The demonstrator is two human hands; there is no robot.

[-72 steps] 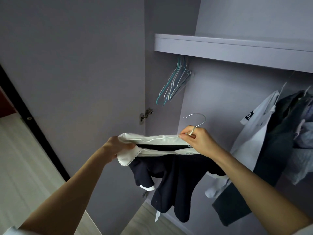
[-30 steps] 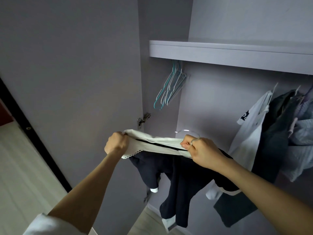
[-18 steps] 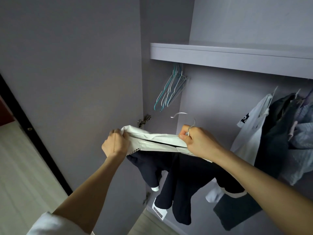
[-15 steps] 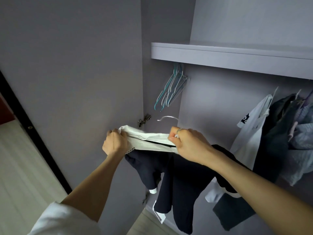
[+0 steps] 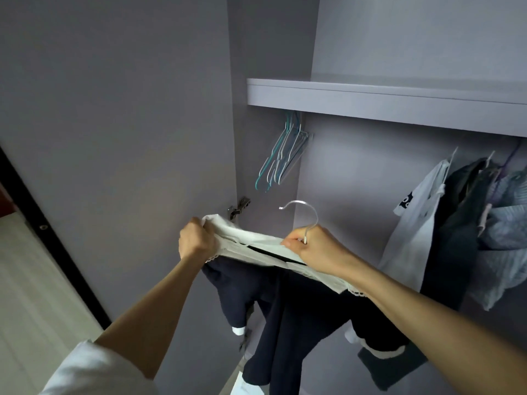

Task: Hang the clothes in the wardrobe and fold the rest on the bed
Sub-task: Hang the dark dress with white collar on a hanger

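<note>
A dark navy dress (image 5: 288, 315) with a wide white lace-edged collar (image 5: 256, 246) hangs between my hands in front of the open wardrobe. My left hand (image 5: 195, 240) is closed on the collar's left end. My right hand (image 5: 313, 246) pinches the neck of a silver wire hanger (image 5: 306, 212) together with the collar; the hook stands up above my fingers. The hanger's arms are hidden inside the garment.
A grey shelf (image 5: 385, 98) spans the wardrobe above. Several empty teal and white hangers (image 5: 282, 155) hang at the left under it. A white T-shirt (image 5: 413, 223) and dark and grey clothes (image 5: 479, 218) hang at the right. The wardrobe door (image 5: 114, 138) stands open on the left.
The hanger hook has swung round and risen, so it stands above my right hand with its opening to the left. Both hands keep their hold on the collar and have shifted slightly right.
</note>
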